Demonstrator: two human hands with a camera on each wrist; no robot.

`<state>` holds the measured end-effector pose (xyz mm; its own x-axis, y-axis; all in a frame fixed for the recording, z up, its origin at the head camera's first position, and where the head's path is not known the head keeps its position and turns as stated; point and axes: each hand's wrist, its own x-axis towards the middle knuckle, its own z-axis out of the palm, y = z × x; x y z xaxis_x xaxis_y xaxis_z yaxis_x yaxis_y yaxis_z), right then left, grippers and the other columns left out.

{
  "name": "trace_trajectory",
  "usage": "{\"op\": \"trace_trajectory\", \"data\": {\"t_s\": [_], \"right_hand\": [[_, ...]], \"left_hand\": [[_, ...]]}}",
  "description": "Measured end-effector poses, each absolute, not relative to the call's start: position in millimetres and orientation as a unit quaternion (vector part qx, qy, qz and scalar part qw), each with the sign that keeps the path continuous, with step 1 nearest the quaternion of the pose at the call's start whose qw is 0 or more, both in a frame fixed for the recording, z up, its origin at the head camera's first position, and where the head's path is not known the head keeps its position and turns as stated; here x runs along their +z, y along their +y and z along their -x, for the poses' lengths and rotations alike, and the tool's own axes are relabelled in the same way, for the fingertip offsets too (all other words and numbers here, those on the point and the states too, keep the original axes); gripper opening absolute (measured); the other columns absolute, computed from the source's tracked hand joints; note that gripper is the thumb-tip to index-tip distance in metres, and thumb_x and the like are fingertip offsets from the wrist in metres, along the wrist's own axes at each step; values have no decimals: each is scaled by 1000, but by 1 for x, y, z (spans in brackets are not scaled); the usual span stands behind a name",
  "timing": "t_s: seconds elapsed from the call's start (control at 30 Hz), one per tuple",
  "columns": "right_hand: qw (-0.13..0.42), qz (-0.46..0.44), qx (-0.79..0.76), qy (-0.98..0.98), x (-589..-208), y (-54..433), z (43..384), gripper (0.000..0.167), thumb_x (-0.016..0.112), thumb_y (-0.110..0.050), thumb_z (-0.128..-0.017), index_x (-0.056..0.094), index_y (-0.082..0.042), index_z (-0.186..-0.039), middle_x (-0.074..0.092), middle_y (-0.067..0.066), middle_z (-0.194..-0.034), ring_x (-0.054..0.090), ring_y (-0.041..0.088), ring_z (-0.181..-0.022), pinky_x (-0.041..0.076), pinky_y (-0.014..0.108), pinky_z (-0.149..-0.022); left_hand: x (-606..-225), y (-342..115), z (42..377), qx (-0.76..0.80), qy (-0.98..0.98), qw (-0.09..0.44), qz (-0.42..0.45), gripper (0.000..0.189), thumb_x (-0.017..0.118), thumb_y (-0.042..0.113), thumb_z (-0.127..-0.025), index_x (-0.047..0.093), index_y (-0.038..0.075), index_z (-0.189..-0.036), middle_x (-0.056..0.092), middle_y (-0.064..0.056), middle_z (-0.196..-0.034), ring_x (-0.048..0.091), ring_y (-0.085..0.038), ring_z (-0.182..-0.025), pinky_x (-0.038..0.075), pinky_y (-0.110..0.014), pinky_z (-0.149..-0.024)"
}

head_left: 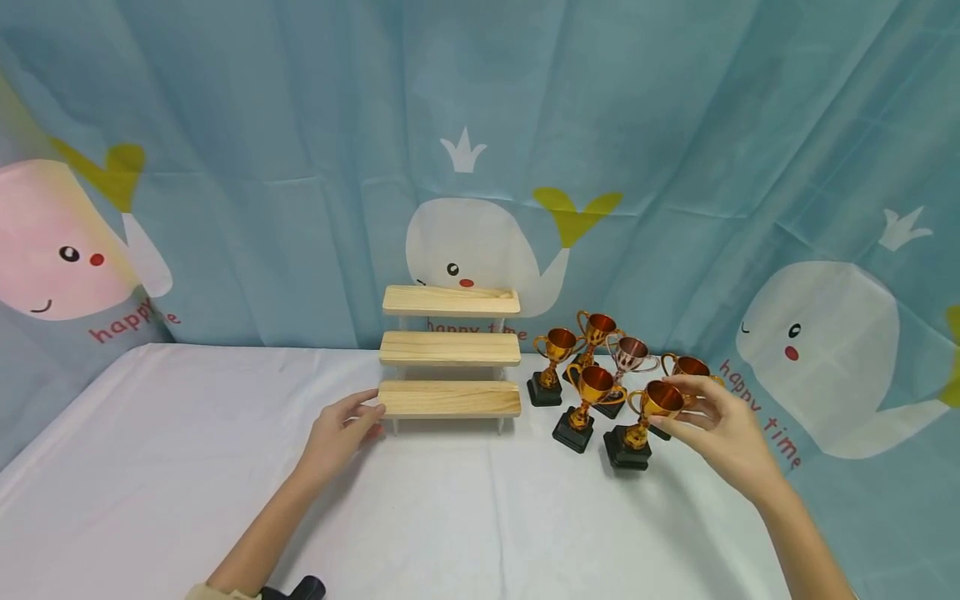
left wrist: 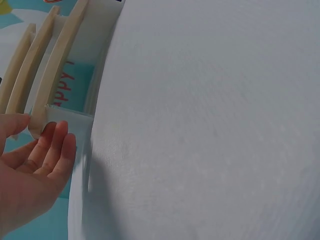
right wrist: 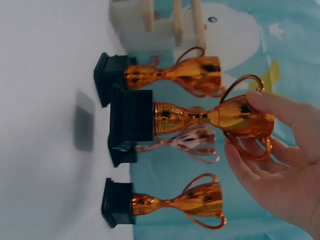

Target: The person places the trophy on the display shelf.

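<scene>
Right hand (head_left: 712, 425) is pinching a gold trophy (head_left: 651, 412) by its cup, right of the frame's centre; left hand (head_left: 337, 433) is gripping the wooden shelf (head_left: 450, 402), mid-frame; I'm advising a level base (head_left: 627, 450), clear of neighbouring trophies (head_left: 595, 385).

Whale-print blue curtain (head_left: 660, 108) behind white-covered table (head_left: 427, 517).
</scene>
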<state>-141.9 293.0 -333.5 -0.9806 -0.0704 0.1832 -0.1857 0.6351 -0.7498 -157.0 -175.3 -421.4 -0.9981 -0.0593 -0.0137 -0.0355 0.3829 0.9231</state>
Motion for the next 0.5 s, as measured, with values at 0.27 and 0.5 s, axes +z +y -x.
{"op": "trace_trajectory", "data": {"t_s": [0.27,0.5], "right_hand": [[61,-86,415,-904,-320,281,135,56,82,-13,-94,58,-3,-143,56,18,-139,64,-8,-99,57,17,-84],[62,-101,417,-901,-313,270,133,54,83,-11,-92,61,-5,-141,56,18,-142,67,-1,-95,58,18,-84]], "left_hand": [[-422,-177,158,-561,-827,23,-33,46,63,13,-107,54,-10,-146,75,-22,-112,76,-19,-88,58,-21,-78],[-423,-176,159,-575,-817,11,-36,47,62,13,-108,52,-9,-148,73,-24,-118,74,-15,-87,58,-20,-76]]}}
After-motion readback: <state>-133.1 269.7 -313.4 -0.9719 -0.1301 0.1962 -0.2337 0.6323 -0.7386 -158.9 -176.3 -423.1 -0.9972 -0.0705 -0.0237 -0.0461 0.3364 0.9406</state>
